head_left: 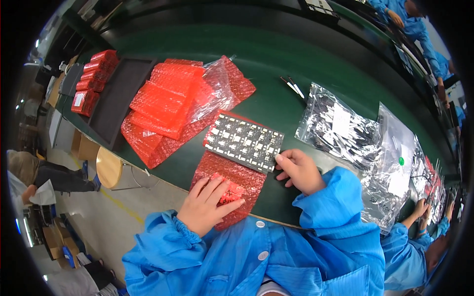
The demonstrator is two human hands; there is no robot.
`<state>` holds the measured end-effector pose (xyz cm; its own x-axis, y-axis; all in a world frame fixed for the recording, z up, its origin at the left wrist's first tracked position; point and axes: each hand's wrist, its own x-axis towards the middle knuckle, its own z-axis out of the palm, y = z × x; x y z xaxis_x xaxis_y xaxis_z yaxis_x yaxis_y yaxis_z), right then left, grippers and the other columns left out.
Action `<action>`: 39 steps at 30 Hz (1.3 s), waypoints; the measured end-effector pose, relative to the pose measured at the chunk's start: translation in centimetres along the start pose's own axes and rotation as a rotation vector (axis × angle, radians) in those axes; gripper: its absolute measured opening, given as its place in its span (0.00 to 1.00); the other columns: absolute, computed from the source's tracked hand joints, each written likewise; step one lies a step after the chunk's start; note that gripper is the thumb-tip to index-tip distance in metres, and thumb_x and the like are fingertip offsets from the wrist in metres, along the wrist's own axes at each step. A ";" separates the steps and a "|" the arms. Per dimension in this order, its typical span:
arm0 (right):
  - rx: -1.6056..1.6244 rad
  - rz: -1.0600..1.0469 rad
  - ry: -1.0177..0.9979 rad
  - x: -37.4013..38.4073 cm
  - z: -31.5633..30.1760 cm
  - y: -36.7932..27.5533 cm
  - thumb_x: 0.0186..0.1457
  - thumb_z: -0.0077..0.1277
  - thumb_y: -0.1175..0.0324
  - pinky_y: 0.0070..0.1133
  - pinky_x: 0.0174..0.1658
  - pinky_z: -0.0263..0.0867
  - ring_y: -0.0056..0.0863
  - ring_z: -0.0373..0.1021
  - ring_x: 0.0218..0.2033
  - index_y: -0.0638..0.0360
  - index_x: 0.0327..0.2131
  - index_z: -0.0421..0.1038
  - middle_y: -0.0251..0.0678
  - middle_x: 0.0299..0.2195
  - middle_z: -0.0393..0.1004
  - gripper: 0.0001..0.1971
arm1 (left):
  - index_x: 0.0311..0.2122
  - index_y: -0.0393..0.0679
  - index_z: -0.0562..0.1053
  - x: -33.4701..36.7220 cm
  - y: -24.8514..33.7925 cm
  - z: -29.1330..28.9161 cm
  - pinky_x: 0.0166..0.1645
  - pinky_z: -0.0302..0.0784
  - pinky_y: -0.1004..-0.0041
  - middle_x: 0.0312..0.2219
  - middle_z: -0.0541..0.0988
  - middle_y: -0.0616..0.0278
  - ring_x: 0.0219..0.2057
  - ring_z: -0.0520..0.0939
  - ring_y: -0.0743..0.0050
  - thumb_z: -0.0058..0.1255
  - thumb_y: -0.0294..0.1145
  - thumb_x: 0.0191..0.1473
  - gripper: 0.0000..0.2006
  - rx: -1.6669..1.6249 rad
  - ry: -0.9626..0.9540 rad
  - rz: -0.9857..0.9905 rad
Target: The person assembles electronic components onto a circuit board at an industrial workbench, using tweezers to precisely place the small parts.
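At the far left of the green bench [276,74] a row of small red packets [94,79] lies beside an empty dark tray [118,98]. Next comes a stack of red bubble-wrap bags [165,103], partly covered by a clear plastic bag [217,89].

The left hand [206,207] lies flat, fingers together, pressing on a red bubble-wrap sheet [237,175] at the near edge of the bench. It grips nothing.

The black circuit-board panel [244,140] rests on the far end of that sheet, just beyond both hands. Its long axis runs left to right, tilted slightly down toward the right.

The right hand [298,170] touches the panel's right short edge with curled fingertips; it is the nearer hand. Whether it pinches the edge cannot be determined.

Further right lie tweezers [294,86] and silver static-shielding bags [340,128].
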<state>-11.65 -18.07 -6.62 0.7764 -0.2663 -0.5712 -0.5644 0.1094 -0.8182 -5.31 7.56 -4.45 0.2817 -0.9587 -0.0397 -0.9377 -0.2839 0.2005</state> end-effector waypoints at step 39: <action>-0.658 0.177 0.784 -2.4 -20.5 3.4 0.40 0.60 0.55 0.29 0.44 0.64 0.40 0.71 0.38 0.64 0.40 0.69 0.47 0.34 0.74 0.26 | 0.56 0.43 0.56 24.7 2.7 1.8 0.44 0.73 0.66 0.42 0.71 0.44 0.41 0.76 0.55 0.55 0.30 0.45 0.32 -0.554 0.039 -0.524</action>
<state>-21.18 -36.67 -6.71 0.4008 -0.8710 -0.2841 -0.8768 -0.2746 -0.3948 -1.23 -16.91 -6.70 0.6784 -0.6970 -0.2322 -0.4432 -0.6403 0.6274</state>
